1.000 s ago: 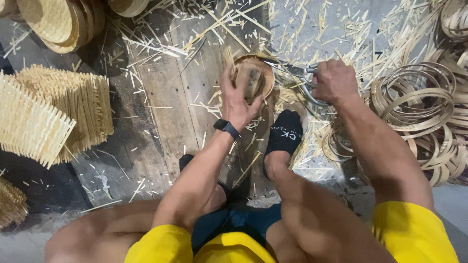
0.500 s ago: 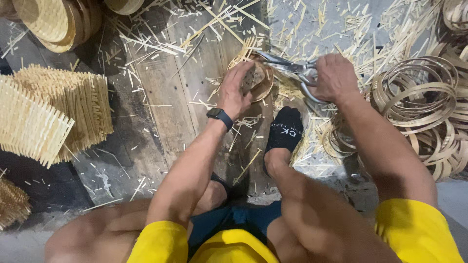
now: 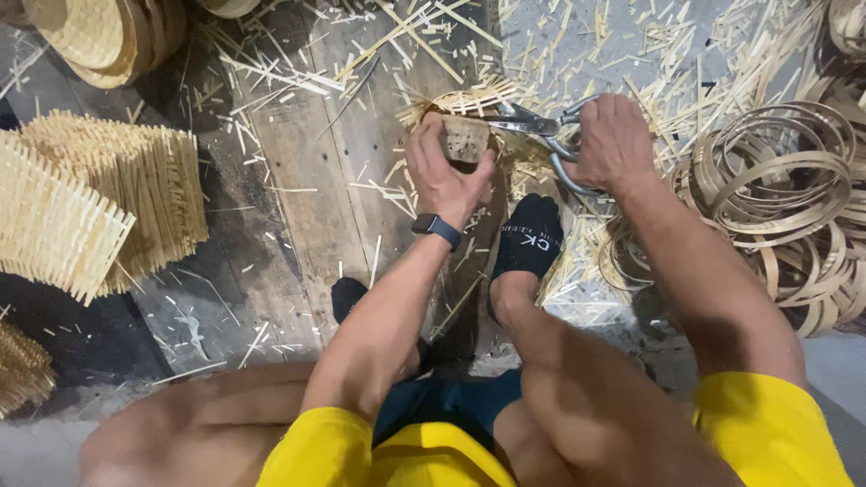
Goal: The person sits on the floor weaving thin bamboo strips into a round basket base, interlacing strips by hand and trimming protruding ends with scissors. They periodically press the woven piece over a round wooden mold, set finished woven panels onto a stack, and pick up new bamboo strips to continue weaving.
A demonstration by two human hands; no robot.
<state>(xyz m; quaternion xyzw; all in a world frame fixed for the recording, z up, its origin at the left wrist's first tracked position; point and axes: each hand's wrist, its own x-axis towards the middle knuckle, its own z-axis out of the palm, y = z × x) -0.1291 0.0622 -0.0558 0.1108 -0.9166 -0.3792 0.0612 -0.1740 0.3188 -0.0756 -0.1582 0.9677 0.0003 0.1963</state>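
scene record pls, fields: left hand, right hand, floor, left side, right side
left hand: left hand grips a small woven bamboo basket piece with loose strip ends
right hand: right hand holds grey metal shears, blades at the piece's rim
floor: worn wooden plank strewn with pale bamboo offcuts
left side: stacked flat woven bamboo mats
right side: pile of coiled bamboo strip rings
foot: black sock near the piece

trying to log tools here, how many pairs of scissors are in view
1. The scissors are in the right hand, blades pointing at the small woven piece held by the left hand. Others could lie hidden under the strips.
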